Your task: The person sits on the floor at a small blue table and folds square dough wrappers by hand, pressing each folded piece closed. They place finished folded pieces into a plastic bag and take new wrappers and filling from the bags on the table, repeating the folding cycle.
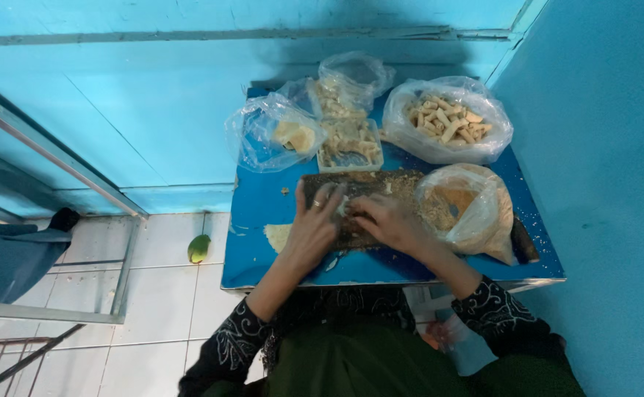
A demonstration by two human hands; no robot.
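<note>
left hand [315, 224]: flat, fingers spread, pressing down on the near-left part of the dark tray [359, 192] — looks like it steadies the tray
right hand [387, 220]: fingers curled and pinched on a small pale piece [344, 209] just beside the left fingertips; exact grip cannot be told
dark tray: long, rectangular, lies crosswise under both hands, dusted with coarse tan crumbs
crumb bag [469, 209]: just right of the right hand, thin clear plastic, mouth open toward the tray — probably kept close for easy reach; crumbs are dry, sandy
clear tub [349, 143]: just beyond the fingertips, shallow, filled with pale coated pieces
bag of rolls [447, 117]: further beyond the right hand, crinkled plastic, short cream cylinders heaped inside
bag with wedges [278, 132]: beyond the left hand, glossy film, pale yellow flat pieces
worktop [263, 250]: blue, smooth, scattered crumbs, a pale flat scrap [278, 235] left of the left hand
green fruit [198, 248]: well left of the hands, on the white tiled floor [160, 294]
sleeves [234, 342]: dark, white swirl pattern
</note>
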